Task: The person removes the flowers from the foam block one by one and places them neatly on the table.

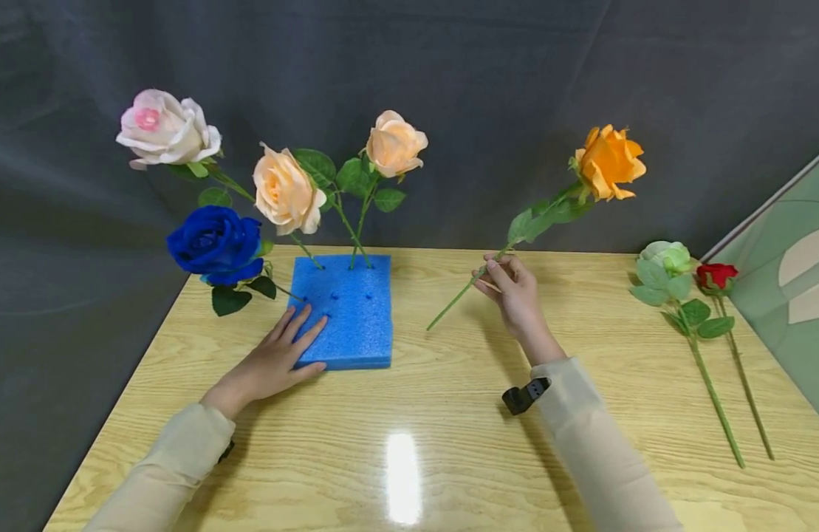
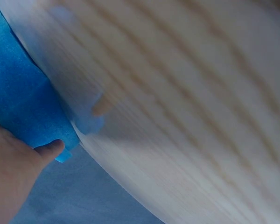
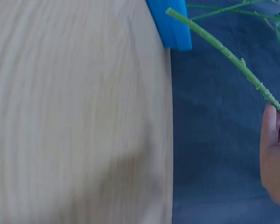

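Observation:
An orange rose is held by its green stem in my right hand, pinched between thumb and fingers. Its bare lower end slants down to the left, above the table; the right wrist view shows that stem close up. With spread fingers my left hand rests on the left side of a blue foam block. Stuck in holes of this block are a blue rose, two peach roses and a white-pink rose, whose stem base is hidden. A few holes in the foam hold no stem.
A pale green rose and a red rose lie side by side on the right of the wooden table. Behind the table hangs a dark cloth. A green patterned panel stands along the right edge.

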`<state>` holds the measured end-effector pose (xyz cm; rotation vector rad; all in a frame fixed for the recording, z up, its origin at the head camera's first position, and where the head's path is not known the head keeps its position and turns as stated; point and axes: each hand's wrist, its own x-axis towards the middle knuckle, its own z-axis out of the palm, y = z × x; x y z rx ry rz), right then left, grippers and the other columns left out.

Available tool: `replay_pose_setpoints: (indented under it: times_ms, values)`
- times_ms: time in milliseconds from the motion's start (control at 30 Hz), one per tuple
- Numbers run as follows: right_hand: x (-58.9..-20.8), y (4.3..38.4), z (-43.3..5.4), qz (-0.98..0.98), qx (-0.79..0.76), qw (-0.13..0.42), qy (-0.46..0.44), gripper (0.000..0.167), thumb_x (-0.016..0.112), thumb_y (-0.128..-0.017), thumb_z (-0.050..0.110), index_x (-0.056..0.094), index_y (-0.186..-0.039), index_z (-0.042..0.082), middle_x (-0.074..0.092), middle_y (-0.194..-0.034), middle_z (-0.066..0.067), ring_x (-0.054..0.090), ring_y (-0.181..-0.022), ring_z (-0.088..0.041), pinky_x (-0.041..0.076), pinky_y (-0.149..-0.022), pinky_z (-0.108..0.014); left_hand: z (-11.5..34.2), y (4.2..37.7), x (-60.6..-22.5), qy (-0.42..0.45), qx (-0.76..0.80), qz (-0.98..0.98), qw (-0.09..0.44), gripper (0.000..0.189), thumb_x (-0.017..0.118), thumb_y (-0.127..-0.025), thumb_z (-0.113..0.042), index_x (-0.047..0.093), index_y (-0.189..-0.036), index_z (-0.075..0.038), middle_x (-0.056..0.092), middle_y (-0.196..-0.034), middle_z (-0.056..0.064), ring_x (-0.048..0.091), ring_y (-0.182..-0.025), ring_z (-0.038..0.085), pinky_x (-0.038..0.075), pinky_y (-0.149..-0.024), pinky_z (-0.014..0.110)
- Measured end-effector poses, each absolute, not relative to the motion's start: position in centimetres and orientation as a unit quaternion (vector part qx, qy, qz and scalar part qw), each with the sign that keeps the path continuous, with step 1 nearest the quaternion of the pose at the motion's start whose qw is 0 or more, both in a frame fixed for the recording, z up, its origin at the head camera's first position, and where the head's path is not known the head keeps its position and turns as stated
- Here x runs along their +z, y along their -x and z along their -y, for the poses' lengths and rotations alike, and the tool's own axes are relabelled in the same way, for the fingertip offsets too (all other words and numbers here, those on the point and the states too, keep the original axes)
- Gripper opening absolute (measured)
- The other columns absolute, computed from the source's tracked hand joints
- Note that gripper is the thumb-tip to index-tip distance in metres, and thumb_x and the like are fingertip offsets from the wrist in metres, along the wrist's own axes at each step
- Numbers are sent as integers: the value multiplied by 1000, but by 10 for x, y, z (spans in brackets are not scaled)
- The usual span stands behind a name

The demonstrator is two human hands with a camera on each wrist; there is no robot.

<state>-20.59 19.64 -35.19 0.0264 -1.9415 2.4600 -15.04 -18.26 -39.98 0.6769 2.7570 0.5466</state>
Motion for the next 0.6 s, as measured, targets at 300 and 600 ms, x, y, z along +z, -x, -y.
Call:
replay_pose_setpoints:
  times_ms: [300, 600]
  values:
    - [-357, 197, -232, 648, 761, 3, -23, 9, 52, -98, 16, 61, -99, 20, 60, -92, 8, 65, -85, -4, 55, -79, -16, 183, 151, -402, -233, 185, -947, 118, 77, 54, -95, -45, 15, -155, -15, 2, -161, 21, -4, -147, 46, 16, -114, 65]
    - [-362, 188, -268, 693, 721, -11, -5, 14, 58, -95, 18, 66, -102, 27, 61, -101, 14, 63, -86, -1, 54, -77, -14, 183, 151, -402, -235, 186, -947, 115, 77, 54, -95, -45, 16, -155, -14, 3, -160, 22, -3, -146, 47, 16, -114, 65]
